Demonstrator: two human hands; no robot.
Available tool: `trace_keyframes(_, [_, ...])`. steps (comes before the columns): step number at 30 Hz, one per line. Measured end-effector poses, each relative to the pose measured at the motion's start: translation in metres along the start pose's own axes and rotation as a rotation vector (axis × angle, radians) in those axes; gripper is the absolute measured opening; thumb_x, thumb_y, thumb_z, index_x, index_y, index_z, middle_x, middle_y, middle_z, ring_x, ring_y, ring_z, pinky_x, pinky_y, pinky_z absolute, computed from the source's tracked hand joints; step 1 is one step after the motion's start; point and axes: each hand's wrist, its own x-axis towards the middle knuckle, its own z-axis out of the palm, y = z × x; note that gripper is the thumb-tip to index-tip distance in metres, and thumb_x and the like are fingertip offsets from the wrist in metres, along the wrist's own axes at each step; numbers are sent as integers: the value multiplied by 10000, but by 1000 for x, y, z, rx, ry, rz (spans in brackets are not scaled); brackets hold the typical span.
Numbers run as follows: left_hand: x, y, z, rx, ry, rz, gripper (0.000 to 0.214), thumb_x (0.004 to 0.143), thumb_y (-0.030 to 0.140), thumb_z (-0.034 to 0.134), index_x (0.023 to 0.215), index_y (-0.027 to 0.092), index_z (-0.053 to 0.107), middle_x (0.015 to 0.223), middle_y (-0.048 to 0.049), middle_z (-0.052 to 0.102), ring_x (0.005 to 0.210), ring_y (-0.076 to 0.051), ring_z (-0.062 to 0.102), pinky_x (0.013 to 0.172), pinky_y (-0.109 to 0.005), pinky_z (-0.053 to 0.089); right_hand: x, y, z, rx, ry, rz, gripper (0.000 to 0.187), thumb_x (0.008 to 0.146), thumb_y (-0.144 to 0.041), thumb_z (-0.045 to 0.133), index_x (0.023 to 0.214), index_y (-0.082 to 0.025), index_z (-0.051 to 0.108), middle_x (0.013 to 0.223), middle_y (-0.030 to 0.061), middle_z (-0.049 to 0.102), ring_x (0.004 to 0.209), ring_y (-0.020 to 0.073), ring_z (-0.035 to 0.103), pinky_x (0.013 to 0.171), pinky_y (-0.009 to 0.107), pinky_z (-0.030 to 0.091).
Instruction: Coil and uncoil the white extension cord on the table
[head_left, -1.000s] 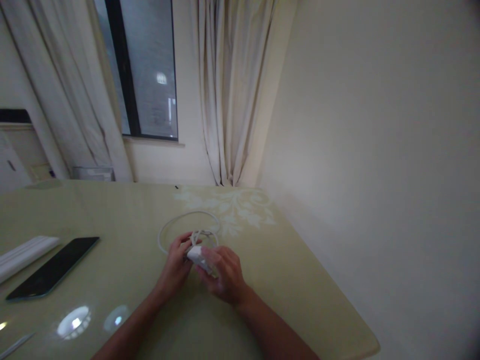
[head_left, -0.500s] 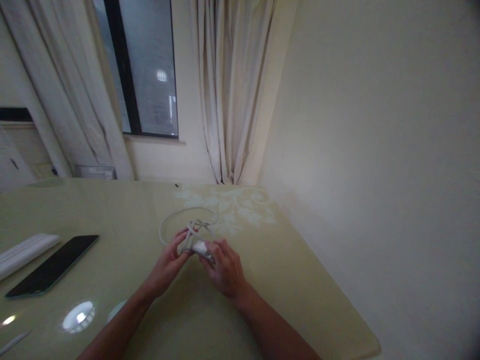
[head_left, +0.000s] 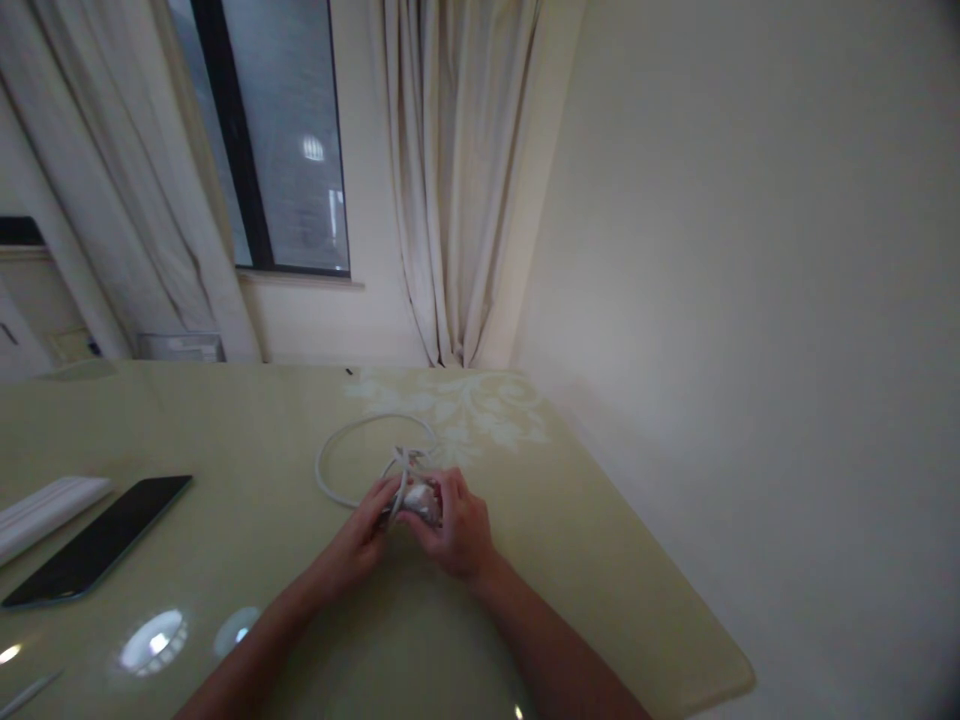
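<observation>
Both my hands meet over the middle of a pale green table (head_left: 600,560). My right hand (head_left: 457,525) grips a small white charger block (head_left: 420,503), its fingers curled round it. My left hand (head_left: 367,530) pinches the white cable (head_left: 330,455) where it wraps against the block. The rest of the cable lies in a loose loop on the table just beyond my fingers. Part of the block is hidden by my fingers.
A black phone (head_left: 97,540) lies flat at the left, beside a white ribbed object (head_left: 45,505). A thin pale item (head_left: 30,690) shows at the bottom left edge. A wall runs along the table's right side; a window (head_left: 277,140) and curtains (head_left: 450,180) stand behind it.
The charger block has turned in my right hand and more cable sits bunched against it. My hands have drawn closer together. The loop on the table stays about where it was.
</observation>
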Motion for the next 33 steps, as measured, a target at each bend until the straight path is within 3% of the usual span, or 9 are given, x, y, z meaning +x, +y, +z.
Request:
trace_keyframes(2, [4, 4, 0, 1, 12, 21, 587, 920, 157, 480, 1486, 241, 609, 1534, -130, 598, 1457, -300, 537, 1247, -519, 409, 3, 4, -5, 72, 51, 27, 412, 978, -496, 611, 1271, -204, 607, 1111, 104, 672, 935, 226, 688, 830, 354, 563])
trace_keyframes(5, [8, 13, -1, 15, -14, 47, 455, 982, 208, 481, 1388, 254, 683, 1443, -138, 645, 1373, -285, 604, 1189, -485, 483, 11, 13, -7, 188, 149, 219, 379, 1038, -476, 480, 1231, -190, 637, 1097, 108, 688, 949, 217, 674, 838, 348, 540])
trace_keyframes(8, [9, 18, -2, 75, -21, 30, 391, 955, 237, 575, 1320, 252, 715, 1355, -135, 659, 1302, -277, 635, 1148, -467, 512, 18, 29, -3, 354, 60, 473, 282, 999, -415, 562, 1098, -184, 690, 1034, 94, 741, 953, 216, 702, 866, 346, 535])
trace_keyframes(11, [8, 17, -2, 167, 63, 1, 396, 874, 263, 673, 1266, 237, 725, 1277, -123, 643, 1226, -283, 646, 1100, -468, 530, 21, 43, 1, 447, -11, 610, 243, 869, -318, 722, 1064, -174, 699, 1056, 101, 760, 912, 217, 728, 824, 334, 554])
trace_keyframes(13, [8, 16, -4, 243, 150, -18, 419, 817, 305, 733, 1230, 232, 725, 1242, -115, 616, 1190, -296, 634, 1073, -481, 532, 21, 50, 3, 483, -24, 633, 337, 785, -269, 793, 1093, -175, 690, 1095, 105, 758, 893, 216, 732, 790, 328, 563])
trace_keyframes(16, [9, 14, -11, 371, 269, -44, 433, 747, 412, 809, 1120, 214, 712, 1182, -112, 587, 1145, -324, 603, 1035, -508, 526, 19, 54, 8, 622, -100, 631, 338, 733, -203, 807, 1049, -176, 689, 946, 59, 756, 845, 203, 725, 764, 308, 556])
trace_keyframes(19, [11, 11, -21, 440, 315, -57, 365, 803, 497, 754, 1017, 213, 668, 1119, -107, 590, 1098, -321, 589, 1003, -503, 517, 18, 56, 12, 682, -104, 626, 349, 714, -161, 787, 1049, -175, 692, 818, 11, 709, 759, 175, 685, 695, 277, 519])
trace_keyframes(24, [11, 2, -35, 497, 259, -65, 244, 843, 372, 609, 1030, 221, 649, 1132, -107, 655, 1124, -321, 604, 1043, -518, 469, 19, 60, 13, 711, -57, 645, 433, 714, -246, 816, 1117, -169, 676, 814, 1, 680, 720, 151, 651, 653, 259, 491])
trace_keyframes(33, [5, 8, -33, 809, 113, -245, 419, 835, 239, 555, 1232, 169, 667, 1319, -166, 625, 1237, -355, 545, 1067, -515, 463, 25, 41, 3, 971, -60, 657, 656, 530, -393, 984, 1094, -190, 716, 853, 9, 727, 722, 160, 676, 685, 300, 535])
